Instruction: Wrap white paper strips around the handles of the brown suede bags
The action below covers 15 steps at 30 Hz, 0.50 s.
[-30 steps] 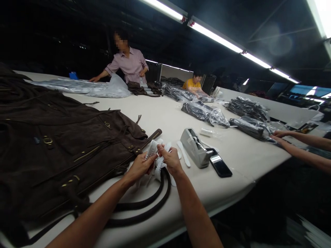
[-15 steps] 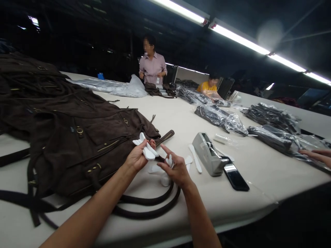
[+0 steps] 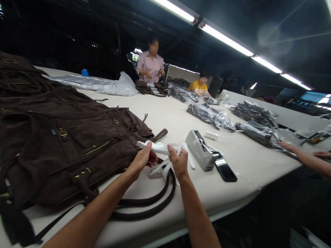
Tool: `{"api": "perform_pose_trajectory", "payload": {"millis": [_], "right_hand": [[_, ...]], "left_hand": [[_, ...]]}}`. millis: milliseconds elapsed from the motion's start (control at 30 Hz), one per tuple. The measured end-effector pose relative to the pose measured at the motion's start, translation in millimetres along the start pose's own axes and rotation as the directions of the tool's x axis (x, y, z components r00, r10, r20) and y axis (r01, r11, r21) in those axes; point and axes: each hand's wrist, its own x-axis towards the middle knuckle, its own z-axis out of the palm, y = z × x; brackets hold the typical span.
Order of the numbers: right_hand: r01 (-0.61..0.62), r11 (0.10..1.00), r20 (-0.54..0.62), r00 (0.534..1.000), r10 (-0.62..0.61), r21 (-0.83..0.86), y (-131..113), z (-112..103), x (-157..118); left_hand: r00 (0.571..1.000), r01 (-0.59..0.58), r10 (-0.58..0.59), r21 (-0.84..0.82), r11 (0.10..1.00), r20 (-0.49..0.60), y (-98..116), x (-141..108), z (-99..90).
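My left hand [image 3: 143, 159] is closed around one end of some white plastic pieces with toothed edges [image 3: 159, 148]. On their other end, my right hand [image 3: 179, 161] pinches with thumb and fingers, so both hands meet on the white pieces. How many pieces each hand has is unclear. More loose toothed white pieces [image 3: 164, 169] lie just under my hands. Left of them a dark brown bag [image 3: 77, 148] with brass buckles and zips lies flat. Its rounded handles [image 3: 148, 216] curve across the table below my hands.
Right of my hands stand a grey tape dispenser [image 3: 199, 151] and a black phone [image 3: 225, 168]. Bags in clear plastic [image 3: 210, 115] lie farther back. A co-worker's hand [image 3: 288, 147] rests on a wrapped bag at right. Two people are across the white table [image 3: 165, 120].
My hands have come together, and the white pieces now stretch from my left hand to my right. My view has shifted a little to the right.
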Motion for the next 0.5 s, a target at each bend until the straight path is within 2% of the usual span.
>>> {"api": "perform_pose_trajectory", "payload": {"millis": [33, 67, 100, 133, 167, 200, 267, 367, 433, 500], "right_hand": [[-0.046, 0.998, -0.021, 0.999, 0.047, 0.036, 0.4, -6.8, 5.0], [-0.081, 0.994, -0.017, 0.996, 0.083, 0.066, 0.8, -13.1, 9.0], [-0.103, 0.991, 0.008, 0.995, 0.102, 0.085, 1.0, -18.4, 11.9], [-0.113, 0.989, 0.047, 0.993, 0.109, 0.093, 1.1, -22.2, 13.7], [-0.118, 0.988, 0.089, 0.99, 0.109, 0.097, 1.1, -24.3, 14.3], [-0.125, 0.987, 0.126, 0.986, 0.111, 0.104, 1.0, -24.7, 14.1], [-0.152, 0.978, 0.192, 0.974, 0.123, 0.14, 0.8, -21.2, 12.6], [-0.195, 0.952, 0.26, 0.956, 0.132, 0.234, 0.9, -12.4, 11.7], [-0.225, 0.924, 0.275, 0.951, 0.14, 0.31, 1.1, -9.2, 13.7], [-0.232, 0.898, 0.235, 0.96, 0.15, 0.374, 0.8, -10.1, 16.9]], "left_hand": [[0.988, -0.109, 0.13, 0.235, 0.966, -0.078, 1.3, -1.2, -4.2], [0.945, -0.212, 0.293, 0.409, 0.888, -0.146, 3.3, -2.7, -7.6], [0.87, -0.31, 0.457, 0.516, 0.798, -0.185, 5.8, -4.3, -9.8], [0.786, -0.406, 0.588, 0.56, 0.722, -0.189, 8.3, -5.9, -10.5], [0.724, -0.502, 0.672, 0.548, 0.669, -0.157, 10.5, -7.4, -9.8], [0.695, -0.586, 0.712, 0.495, 0.641, -0.099, 11.8, -8.2, -7.9], [0.706, -0.68, 0.705, 0.345, 0.647, 0.071, 10.1, -7.0, -2.9], [0.774, -0.63, 0.551, 0.289, 0.721, 0.311, -1.6, 1.7, -0.4], [0.811, -0.575, 0.454, 0.358, 0.736, 0.369, -9.1, 7.8, -3.5], [0.838, -0.543, 0.444, 0.412, 0.732, 0.316, -10.9, 10.3, -7.8]]}}
